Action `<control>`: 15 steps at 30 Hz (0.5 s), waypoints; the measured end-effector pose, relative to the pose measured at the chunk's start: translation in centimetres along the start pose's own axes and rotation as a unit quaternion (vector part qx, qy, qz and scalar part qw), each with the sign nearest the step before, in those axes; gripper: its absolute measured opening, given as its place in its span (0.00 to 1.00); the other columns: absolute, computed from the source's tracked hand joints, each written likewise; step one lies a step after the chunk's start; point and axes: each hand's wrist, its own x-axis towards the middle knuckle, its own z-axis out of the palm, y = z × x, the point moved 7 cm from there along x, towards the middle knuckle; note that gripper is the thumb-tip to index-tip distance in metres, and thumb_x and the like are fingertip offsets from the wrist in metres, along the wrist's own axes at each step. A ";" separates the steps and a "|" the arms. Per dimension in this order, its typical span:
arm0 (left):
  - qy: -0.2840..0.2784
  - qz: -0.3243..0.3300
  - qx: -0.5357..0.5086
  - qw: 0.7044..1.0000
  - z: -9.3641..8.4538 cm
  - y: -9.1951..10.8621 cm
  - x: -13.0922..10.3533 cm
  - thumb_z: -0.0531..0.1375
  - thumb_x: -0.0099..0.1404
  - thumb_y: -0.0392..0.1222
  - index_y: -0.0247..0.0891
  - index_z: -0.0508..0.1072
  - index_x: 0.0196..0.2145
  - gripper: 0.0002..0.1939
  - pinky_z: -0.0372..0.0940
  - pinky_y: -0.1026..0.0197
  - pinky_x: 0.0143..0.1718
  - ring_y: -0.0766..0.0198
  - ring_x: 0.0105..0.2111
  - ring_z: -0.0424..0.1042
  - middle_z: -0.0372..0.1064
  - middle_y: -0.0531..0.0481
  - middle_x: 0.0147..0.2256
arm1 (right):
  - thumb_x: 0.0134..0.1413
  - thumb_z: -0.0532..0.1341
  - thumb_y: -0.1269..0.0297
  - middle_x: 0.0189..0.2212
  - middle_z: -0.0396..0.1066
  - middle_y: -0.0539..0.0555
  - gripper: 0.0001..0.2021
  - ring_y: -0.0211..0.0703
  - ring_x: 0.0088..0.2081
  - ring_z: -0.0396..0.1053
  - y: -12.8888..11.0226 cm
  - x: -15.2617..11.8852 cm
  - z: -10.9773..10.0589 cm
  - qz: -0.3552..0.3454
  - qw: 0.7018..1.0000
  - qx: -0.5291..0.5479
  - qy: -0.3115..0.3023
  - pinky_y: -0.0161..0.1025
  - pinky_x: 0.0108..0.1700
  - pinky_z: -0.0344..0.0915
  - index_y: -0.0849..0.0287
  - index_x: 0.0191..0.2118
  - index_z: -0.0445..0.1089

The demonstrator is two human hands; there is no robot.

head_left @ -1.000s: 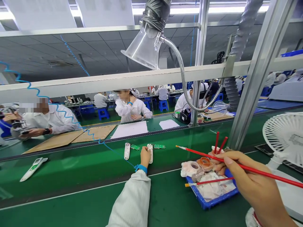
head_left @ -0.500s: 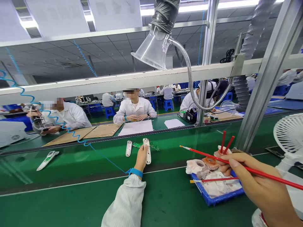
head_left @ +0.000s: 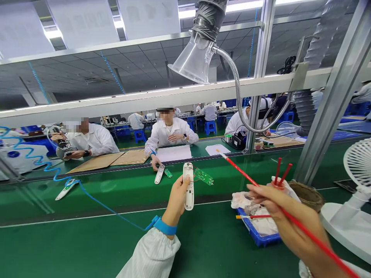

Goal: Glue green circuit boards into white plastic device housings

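My left hand [head_left: 176, 197], with a blue strap at the wrist, grips a long white plastic casing [head_left: 189, 197] held upright over the near edge of the green belt. A green circuit board [head_left: 204, 177] hangs by thin wires to the right of the casing. My right hand [head_left: 290, 216] is closed round a long red brush [head_left: 246, 175], whose pale tip points up and left. Below that hand a blue tray [head_left: 262, 240] holds crumpled white cloth, and another brush [head_left: 261, 217] lies across it.
Across the belt [head_left: 116, 193] a co-worker's hand [head_left: 156, 163] touches another white casing [head_left: 159, 175] beside a small board [head_left: 168, 173]. Another device [head_left: 66, 190] lies at the left. A white fan [head_left: 350, 216] stands right; a clear hood [head_left: 194, 58] hangs above.
My left hand has brought the casing and board off the belt and nearer. My right hand has moved left with the brush. The co-worker's hand has reached the other casing.
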 end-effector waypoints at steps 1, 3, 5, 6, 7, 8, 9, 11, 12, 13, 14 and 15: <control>-0.009 -0.004 -0.005 1.000 0.6 0.1 -0.7 0.62 0.53 0.55 0.36 0.74 0.38 0.21 0.52 0.67 0.25 0.70 0.23 0.57 0.66 0.53 0.25 | 0.60 0.53 0.70 0.43 0.73 0.54 0.14 0.44 0.43 0.72 -0.7 -0.1 1.1 -0.043 0.999 -0.005 -0.023 0.38 0.43 0.70 0.55 0.49 0.67; -0.026 -0.012 -0.011 1.000 1.9 0.2 -2.1 0.62 0.55 0.54 0.36 0.75 0.37 0.19 0.53 0.67 0.25 0.71 0.23 0.57 0.65 0.53 0.26 | 0.59 0.53 0.72 0.45 0.72 0.57 0.13 0.46 0.46 0.69 -2.1 -0.5 2.9 -0.116 0.992 -0.021 -0.037 0.41 0.45 0.69 0.57 0.48 0.67; -0.049 -0.024 -0.020 0.998 3.3 0.0 -3.5 0.61 0.57 0.53 0.35 0.75 0.36 0.18 0.54 0.67 0.26 0.71 0.24 0.58 0.65 0.53 0.26 | 0.57 0.56 0.74 0.43 0.72 0.59 0.10 0.47 0.47 0.68 -3.1 -0.8 4.3 -0.153 0.987 -0.035 -0.020 0.44 0.45 0.69 0.60 0.44 0.67; -0.066 -0.034 -0.030 0.997 4.0 -0.1 -4.2 0.60 0.58 0.52 0.35 0.75 0.36 0.17 0.55 0.67 0.27 0.71 0.25 0.59 0.65 0.53 0.26 | 0.56 0.58 0.75 0.42 0.73 0.60 0.08 0.48 0.46 0.67 -3.4 -1.0 4.9 -0.160 0.986 -0.044 -0.009 0.45 0.45 0.68 0.61 0.41 0.67; -0.087 -0.045 -0.045 0.994 4.7 -0.3 -4.8 0.60 0.59 0.51 0.35 0.74 0.36 0.16 0.56 0.67 0.28 0.70 0.26 0.60 0.66 0.52 0.27 | 0.54 0.59 0.76 0.41 0.73 0.59 0.07 0.48 0.46 0.67 -3.7 -1.1 5.4 -0.160 0.986 -0.054 -0.003 0.46 0.45 0.67 0.61 0.39 0.67; -0.111 -0.057 -0.063 0.990 5.5 -0.4 -5.5 0.59 0.60 0.50 0.35 0.74 0.37 0.15 0.57 0.67 0.30 0.69 0.27 0.61 0.67 0.51 0.28 | 0.53 0.59 0.78 0.40 0.73 0.59 0.07 0.48 0.45 0.67 -3.7 -1.1 5.9 -0.155 0.986 -0.062 -0.003 0.47 0.45 0.66 0.61 0.38 0.67; -0.134 -0.067 -0.081 0.985 6.2 -0.5 -6.1 0.59 0.61 0.49 0.35 0.73 0.38 0.14 0.58 0.66 0.32 0.68 0.29 0.63 0.68 0.50 0.30 | 0.53 0.59 0.79 0.39 0.73 0.58 0.07 0.48 0.44 0.67 -3.7 -1.2 6.3 -0.147 0.986 -0.072 -0.005 0.48 0.45 0.65 0.61 0.37 0.66; -0.167 -0.080 -0.108 0.977 7.3 -0.6 -7.0 0.58 0.62 0.47 0.35 0.72 0.41 0.15 0.60 0.64 0.34 0.66 0.31 0.66 0.70 0.47 0.34 | 0.53 0.59 0.79 0.36 0.74 0.56 0.07 0.49 0.42 0.66 -3.5 -1.2 6.8 -0.131 0.987 -0.089 -0.010 0.50 0.44 0.64 0.61 0.37 0.67; -0.175 -0.085 -0.116 0.974 7.6 -0.6 -7.3 0.58 0.62 0.47 0.35 0.72 0.43 0.15 0.60 0.63 0.35 0.65 0.32 0.67 0.70 0.46 0.35 | 0.53 0.58 0.79 0.34 0.74 0.55 0.07 0.49 0.41 0.66 -3.4 -1.1 7.0 -0.126 0.987 -0.097 -0.011 0.51 0.44 0.63 0.62 0.37 0.67; -0.178 -0.090 -0.123 0.972 7.8 -0.7 -7.6 0.58 0.62 0.46 0.35 0.72 0.44 0.15 0.60 0.62 0.36 0.64 0.33 0.67 0.71 0.45 0.37 | 0.53 0.58 0.78 0.31 0.73 0.55 0.07 0.49 0.40 0.65 -3.3 -1.1 7.1 -0.123 0.987 -0.105 -0.009 0.52 0.44 0.62 0.62 0.37 0.67; -0.178 -0.095 -0.129 0.971 8.0 -0.8 -7.7 0.58 0.62 0.46 0.35 0.71 0.44 0.16 0.61 0.62 0.37 0.63 0.34 0.68 0.71 0.44 0.38 | 0.53 0.58 0.78 0.29 0.73 0.54 0.07 0.49 0.40 0.65 -3.2 -1.1 7.1 -0.122 0.986 -0.113 -0.005 0.53 0.44 0.61 0.62 0.37 0.67; -0.177 -0.099 -0.132 0.970 8.0 -0.9 -7.8 0.58 0.62 0.46 0.35 0.71 0.45 0.16 0.61 0.61 0.37 0.62 0.34 0.69 0.71 0.44 0.38 | 0.53 0.58 0.78 0.28 0.72 0.54 0.07 0.49 0.39 0.65 -3.2 -1.1 7.1 -0.121 0.985 -0.120 -0.004 0.53 0.44 0.61 0.62 0.37 0.67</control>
